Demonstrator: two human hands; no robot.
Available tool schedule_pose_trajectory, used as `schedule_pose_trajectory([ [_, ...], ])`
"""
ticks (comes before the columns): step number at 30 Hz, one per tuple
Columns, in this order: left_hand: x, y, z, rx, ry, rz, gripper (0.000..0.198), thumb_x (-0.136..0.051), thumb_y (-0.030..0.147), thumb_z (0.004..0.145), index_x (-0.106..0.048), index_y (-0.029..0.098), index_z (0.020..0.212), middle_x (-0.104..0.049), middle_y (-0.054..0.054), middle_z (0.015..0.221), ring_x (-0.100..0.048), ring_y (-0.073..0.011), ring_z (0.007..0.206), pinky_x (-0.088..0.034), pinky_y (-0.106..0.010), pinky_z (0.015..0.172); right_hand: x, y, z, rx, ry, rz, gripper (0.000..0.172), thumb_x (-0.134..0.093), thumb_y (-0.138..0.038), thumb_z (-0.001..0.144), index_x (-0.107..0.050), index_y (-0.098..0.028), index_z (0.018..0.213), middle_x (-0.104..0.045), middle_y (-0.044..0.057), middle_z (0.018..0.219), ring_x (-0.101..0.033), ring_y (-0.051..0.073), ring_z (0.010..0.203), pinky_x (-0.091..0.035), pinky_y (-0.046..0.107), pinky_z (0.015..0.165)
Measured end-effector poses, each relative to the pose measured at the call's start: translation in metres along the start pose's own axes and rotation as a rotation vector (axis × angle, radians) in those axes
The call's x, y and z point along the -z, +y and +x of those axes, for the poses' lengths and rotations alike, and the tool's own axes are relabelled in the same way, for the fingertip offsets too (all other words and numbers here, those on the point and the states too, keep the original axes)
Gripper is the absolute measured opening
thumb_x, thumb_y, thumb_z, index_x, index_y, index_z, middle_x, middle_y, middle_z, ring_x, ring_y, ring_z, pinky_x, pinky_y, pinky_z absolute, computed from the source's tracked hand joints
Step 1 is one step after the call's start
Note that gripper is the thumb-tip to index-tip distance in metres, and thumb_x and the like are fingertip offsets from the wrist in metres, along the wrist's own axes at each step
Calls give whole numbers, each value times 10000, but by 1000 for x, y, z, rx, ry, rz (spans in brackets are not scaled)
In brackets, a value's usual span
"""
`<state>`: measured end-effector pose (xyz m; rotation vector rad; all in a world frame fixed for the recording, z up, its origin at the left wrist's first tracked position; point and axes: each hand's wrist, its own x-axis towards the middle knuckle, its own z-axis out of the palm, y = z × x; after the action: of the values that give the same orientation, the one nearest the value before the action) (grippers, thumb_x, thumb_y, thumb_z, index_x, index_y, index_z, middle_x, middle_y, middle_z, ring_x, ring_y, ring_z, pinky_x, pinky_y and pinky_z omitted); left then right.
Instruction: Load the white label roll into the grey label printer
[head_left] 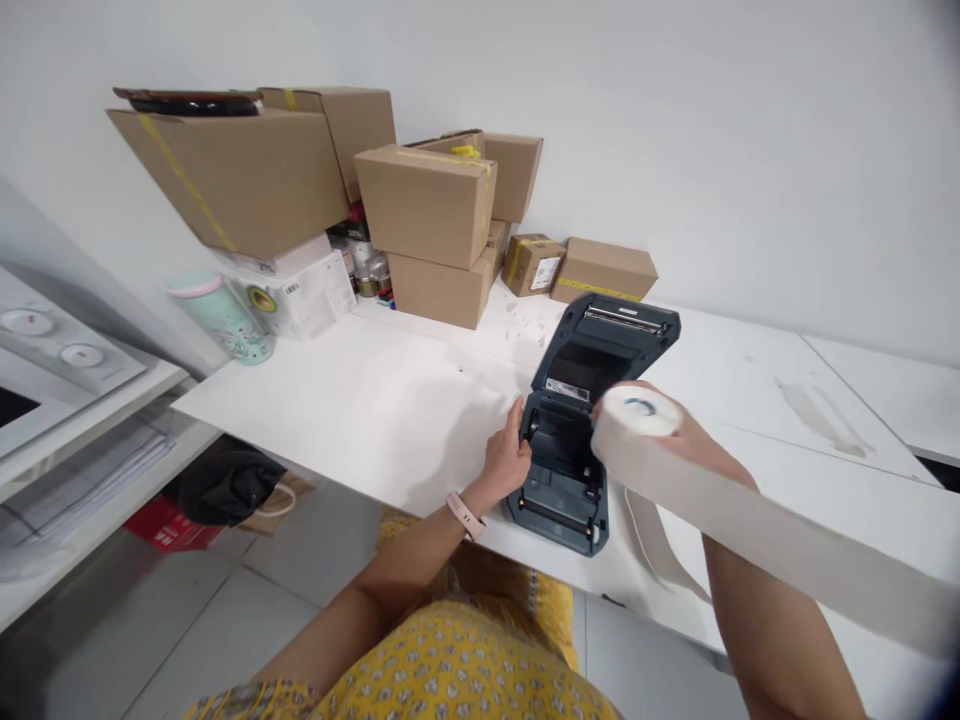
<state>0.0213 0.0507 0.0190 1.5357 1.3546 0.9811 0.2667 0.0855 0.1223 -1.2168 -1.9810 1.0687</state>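
Observation:
A dark grey label printer (559, 480) sits on the white table with its lid (611, 335) raised and its roll bay uncovered. My left hand (506, 455) is at the printer's left side, gripping its edge, one finger pointing up along it. My right hand (701, 440) is closed around a roll of white labels (641, 410), held just over the right side of the bay. From this roll a long strip (780, 540) trails away to the right, past my right forearm. The fingers behind the roll are mostly hidden.
Cardboard boxes (424, 205) are stacked along the wall, with smaller boxes (604, 268) behind the printer. A mint tumbler (225, 315) stands at the table's left end. Another paper strip (656, 540) curls beside the printer. A white shelf unit (75, 420) is at far left.

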Motion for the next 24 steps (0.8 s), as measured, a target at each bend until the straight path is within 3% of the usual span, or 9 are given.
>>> schedule_pose_trajectory([
  [3, 1, 0, -1, 0, -4, -13, 855, -479, 97, 857, -161, 212, 1642, -426, -125, 1627, -477, -295, 1466, -397, -463, 1198, -25, -22, 26, -80, -232, -286, 663, -816, -549, 637, -603, -246, 1187, -730, 65, 1117, -693, 296, 1027, -556, 412, 893],
  [6, 2, -1, -1, -15, 10, -3, 849, -475, 87, 853, -177, 201, 1639, -469, -139, 1597, -487, -293, 1460, -399, -459, 1198, -42, -30, 43, -164, -328, -517, 614, -813, -552, 627, -621, -256, 1129, -743, 56, 1070, -701, 294, 969, -554, 393, 820],
  [12, 2, 0, 0, -21, 22, 9, 836, -481, 65, 842, -226, 182, 1629, -566, -163, 1514, -501, -310, 1447, -408, -476, 1190, -63, -13, 52, -181, -376, -713, 666, -765, -613, 678, -612, -245, 1211, -721, 129, 1223, -681, 389, 1112, -535, 461, 894],
  [19, 3, 1, 0, -29, 21, -11, 831, -481, 64, 834, -254, 191, 1624, -578, -137, 1506, -478, -309, 1463, -373, -451, 1221, -69, 15, 66, -169, -473, -672, 791, -688, -750, 727, -614, -205, 1296, -659, 162, 1389, -638, 399, 1252, -530, 443, 983],
  [22, 3, 0, 1, -40, 21, -9, 816, -474, 69, 842, -269, 197, 1621, -558, -125, 1528, -476, -308, 1465, -370, -448, 1226, -69, 17, 65, -148, -442, -672, 801, -709, -724, 730, -616, -198, 1327, -662, 168, 1382, -629, 409, 1263, -515, 475, 1026],
  [24, 2, -1, 1, -43, 18, -7, 804, -464, 76, 854, -260, 189, 1623, -542, -129, 1542, -485, -306, 1459, -377, -452, 1221, -70, 14, 52, -122, -383, -679, 753, -661, -674, 811, -584, -189, 1382, -624, 174, 1432, -576, 410, 1333, -465, 523, 1102],
])
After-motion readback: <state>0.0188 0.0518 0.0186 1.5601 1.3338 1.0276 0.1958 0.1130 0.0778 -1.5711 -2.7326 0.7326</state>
